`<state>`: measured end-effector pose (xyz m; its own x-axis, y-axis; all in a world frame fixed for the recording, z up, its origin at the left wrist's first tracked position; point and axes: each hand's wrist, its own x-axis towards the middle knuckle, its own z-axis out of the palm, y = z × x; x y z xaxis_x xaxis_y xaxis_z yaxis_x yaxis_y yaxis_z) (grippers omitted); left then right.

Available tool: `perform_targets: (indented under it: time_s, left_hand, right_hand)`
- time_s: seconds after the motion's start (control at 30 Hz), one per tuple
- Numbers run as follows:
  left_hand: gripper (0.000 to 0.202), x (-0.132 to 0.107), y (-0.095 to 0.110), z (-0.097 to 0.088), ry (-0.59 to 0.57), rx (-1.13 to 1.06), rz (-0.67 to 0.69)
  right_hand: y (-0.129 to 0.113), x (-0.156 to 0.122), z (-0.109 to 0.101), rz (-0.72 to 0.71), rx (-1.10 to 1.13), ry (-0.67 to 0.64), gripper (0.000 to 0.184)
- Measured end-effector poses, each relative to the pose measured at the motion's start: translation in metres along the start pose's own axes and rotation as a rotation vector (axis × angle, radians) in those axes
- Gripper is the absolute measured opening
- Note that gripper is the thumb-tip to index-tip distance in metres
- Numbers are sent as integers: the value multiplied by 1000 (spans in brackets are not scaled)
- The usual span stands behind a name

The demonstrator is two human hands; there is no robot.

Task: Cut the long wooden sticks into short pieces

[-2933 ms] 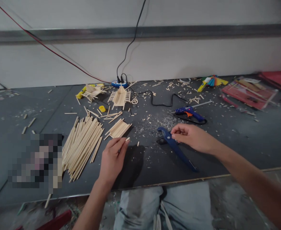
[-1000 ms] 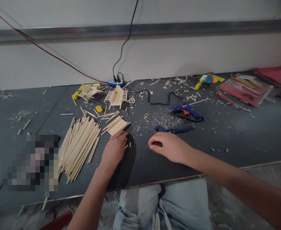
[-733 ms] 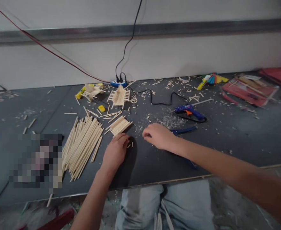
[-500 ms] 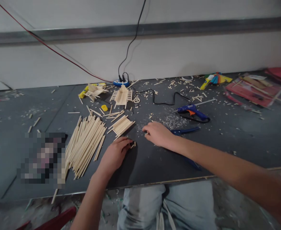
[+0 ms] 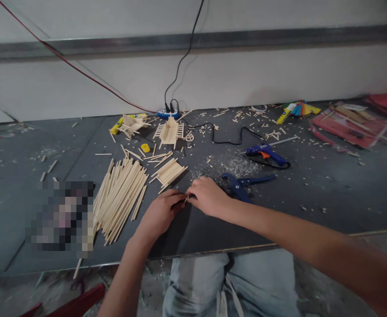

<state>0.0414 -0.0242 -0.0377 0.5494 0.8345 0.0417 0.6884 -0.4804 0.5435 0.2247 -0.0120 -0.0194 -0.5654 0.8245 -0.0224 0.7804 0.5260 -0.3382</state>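
Fingertips of the right hand (image 5: 209, 196) are now up against those of the left hand (image 5: 160, 213), whereas half a second back a gap separates them. Nearest, at the bottom centre, pale blue drawstring trousers (image 5: 196, 281) show below the edge of the dark tabletop (image 5: 295, 198). Both hands lean in at the centre, fingers curled and tips drawn close to the thumbs; short stick pieces (image 5: 187, 199) show just where the tips meet, but I cannot tell which hand, if either, has hold of them. For bits this small, a light pinch by the very tips probably serves best, the left hand steadying while the right makes fine adjustments, wrists low. Left of centre lies a fan of long wooden sticks (image 5: 122, 198), best left undisturbed by the left forearm (image 5: 129, 264). Right of centre, partly behind the right forearm (image 5: 279, 223), is a blue hand cutter (image 5: 237, 186), handles spread; keeping knuckles clear of it seems wise. Farther up, a small stick-built panel (image 5: 169, 172) lies just beyond the left hand, and a blue glue gun (image 5: 270, 155) sits right of centre, nozzle to the left, to be treated as hot. Toward the wall (image 5: 279, 75), upper centre, stands a railed stick model (image 5: 170, 133)
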Motion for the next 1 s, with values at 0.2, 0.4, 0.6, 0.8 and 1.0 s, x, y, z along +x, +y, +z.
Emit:
perform_targets:
  time_s: [0.2, 0.4, 0.6, 0.8, 1.0]
  left_hand:
    - [21, 0, 10, 3, 19, -12, -17]
    - [21, -4, 15, 8, 37, 24, -83]
    - [22, -8, 15, 10, 5, 8, -81]
    - [24, -10, 16, 12, 57, -20, -57]
    - [23, -10, 13, 13, 84, -48, -32]
  right_hand:
    - [-3, -2, 5, 31, 9, 38, 17]
    - [-5, -3, 7, 59, 21, 25, 16]
    - [-10, -6, 3, 96, 55, -60, 17]
    - [-14, -6, 3, 134, 85, -94, 19]
    - [-15, -5, 3, 165, 119, -109, 19]
